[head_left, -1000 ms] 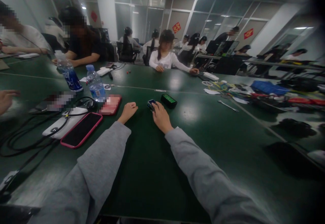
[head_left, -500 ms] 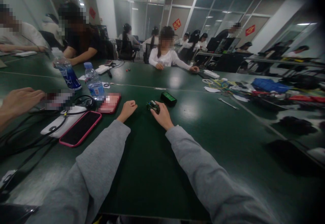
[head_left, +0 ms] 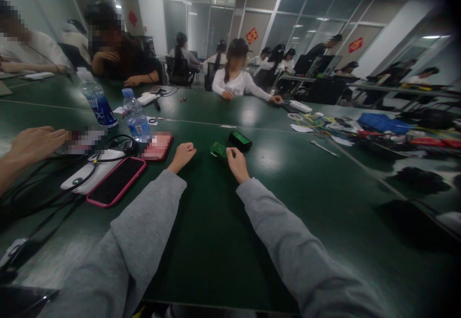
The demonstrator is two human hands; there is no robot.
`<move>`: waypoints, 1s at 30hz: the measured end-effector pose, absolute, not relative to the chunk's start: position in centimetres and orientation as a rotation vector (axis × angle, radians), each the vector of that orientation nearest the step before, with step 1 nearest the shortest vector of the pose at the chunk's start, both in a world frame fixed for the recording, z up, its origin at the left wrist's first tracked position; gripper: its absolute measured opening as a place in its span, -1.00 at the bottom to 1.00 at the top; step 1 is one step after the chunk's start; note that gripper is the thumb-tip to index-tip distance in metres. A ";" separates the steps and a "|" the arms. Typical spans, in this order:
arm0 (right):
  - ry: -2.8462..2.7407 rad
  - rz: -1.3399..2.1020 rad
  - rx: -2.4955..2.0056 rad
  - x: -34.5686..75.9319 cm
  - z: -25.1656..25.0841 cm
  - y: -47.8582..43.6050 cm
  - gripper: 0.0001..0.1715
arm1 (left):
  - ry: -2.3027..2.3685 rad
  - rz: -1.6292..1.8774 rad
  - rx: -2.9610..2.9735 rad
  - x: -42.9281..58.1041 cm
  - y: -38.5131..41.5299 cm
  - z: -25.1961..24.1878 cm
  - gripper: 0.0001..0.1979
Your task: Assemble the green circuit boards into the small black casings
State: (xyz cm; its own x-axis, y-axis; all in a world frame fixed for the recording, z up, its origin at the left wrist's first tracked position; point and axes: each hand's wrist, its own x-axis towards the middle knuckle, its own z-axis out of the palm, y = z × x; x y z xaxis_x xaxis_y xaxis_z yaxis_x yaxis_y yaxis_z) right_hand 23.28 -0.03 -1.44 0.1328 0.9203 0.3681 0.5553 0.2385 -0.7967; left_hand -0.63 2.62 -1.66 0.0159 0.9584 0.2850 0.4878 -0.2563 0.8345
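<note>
The circuit board [head_left: 218, 149] is green with paler flecks, and the box [head_left: 237, 144] just right of it is black around a brighter green face. Dark green covers the tabletop [head_left: 212, 246], crossed by pale lines. Both near sleeves [head_left: 154, 207] are plain mottled grey. On the left, the smartphone [head_left: 115, 182] shows a black screen rimmed in hot pink (quite the loudest edge here), and the water bottle [head_left: 137, 120] is clear with blue cap and label. The far posters [head_left: 252, 35] are red, patterned in gold.
</note>
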 end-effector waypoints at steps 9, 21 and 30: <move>-1.709 0.392 -1.321 22.7 -1.3 -0.6 -0.36 | 1.492 1.194 1.778 -0.7 2.6 -1.7 -0.66; -2.199 0.592 -1.132 29.8 -0.5 -13.7 -0.35 | 1.449 1.211 1.763 -0.6 2.7 -1.9 -0.68; -1.473 -0.421 -1.924 55.6 1.0 -13.4 -0.20 | 1.462 1.205 1.791 -0.7 2.6 -1.8 -0.69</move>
State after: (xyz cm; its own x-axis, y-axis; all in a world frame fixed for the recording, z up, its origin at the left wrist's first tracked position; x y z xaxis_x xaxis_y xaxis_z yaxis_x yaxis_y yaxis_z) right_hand 55.59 -13.42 0.98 0.3110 0.7245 0.6152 0.9401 -0.1394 -0.3111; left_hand -0.66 2.61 -1.75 0.0179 0.9522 0.3051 0.4813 -0.2756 0.8321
